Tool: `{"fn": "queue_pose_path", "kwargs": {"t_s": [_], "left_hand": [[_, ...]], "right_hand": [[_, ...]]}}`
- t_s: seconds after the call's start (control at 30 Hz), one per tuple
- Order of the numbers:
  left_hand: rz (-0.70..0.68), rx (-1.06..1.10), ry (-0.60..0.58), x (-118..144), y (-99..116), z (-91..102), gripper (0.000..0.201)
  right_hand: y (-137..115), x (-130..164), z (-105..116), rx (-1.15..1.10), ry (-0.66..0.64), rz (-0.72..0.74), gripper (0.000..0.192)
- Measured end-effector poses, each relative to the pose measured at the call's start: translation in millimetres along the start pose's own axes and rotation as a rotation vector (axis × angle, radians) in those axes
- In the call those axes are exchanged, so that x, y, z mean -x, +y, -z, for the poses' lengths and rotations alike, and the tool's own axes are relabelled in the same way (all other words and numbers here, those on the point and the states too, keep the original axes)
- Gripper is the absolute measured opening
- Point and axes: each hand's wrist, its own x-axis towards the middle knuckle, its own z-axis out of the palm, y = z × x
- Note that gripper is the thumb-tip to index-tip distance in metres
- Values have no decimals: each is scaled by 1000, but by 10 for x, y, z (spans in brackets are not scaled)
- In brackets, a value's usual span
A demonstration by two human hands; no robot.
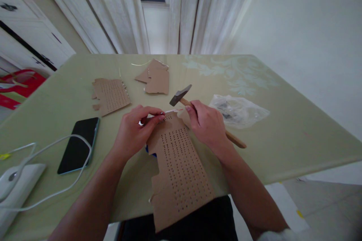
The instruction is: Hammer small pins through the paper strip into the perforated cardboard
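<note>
Perforated cardboard: lies right of and nearer the body than the left grip, its far end under those fingertips, near end past the edge of the surface. Rows of holes along most of its length.

Left grip: thumb and forefinger pinching a small piece at the far end; probably a nail, too small to confirm. Right grip: closed round the wooden handle of a hammer, head raised beyond and right of the left fingertips, apart from the board.

Step in hand, judged: setting the piece for a tap. Next move calls for holding it upright, aligning the hammer face, and a short stroke clear of the fingertips.

Outward: clear plastic bag right of the right grip; cardboard scrap beyond and left of the left grip; phone left of it.
</note>
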Motion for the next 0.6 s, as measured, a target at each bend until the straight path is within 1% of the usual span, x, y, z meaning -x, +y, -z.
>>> {"fn": "queue_pose_path", "kwargs": {"t_s": [0.27,0.37,0.5,0.6], "left_hand": [[-31,15,10,-2,8,-2,14],[-33,5,0,-1,16,-2,14],[-68,-6,-12,-1,16,-10,14],[-85,-13,-18,-2,-1,-18,16]], "right_hand": [[15,-5,-17,-13,13,13,35],[13,-4,-21,-14,10,20,36],[30,0,-33,-37,13,12,35],[35,-4,68,-120,36,30,33]]}}
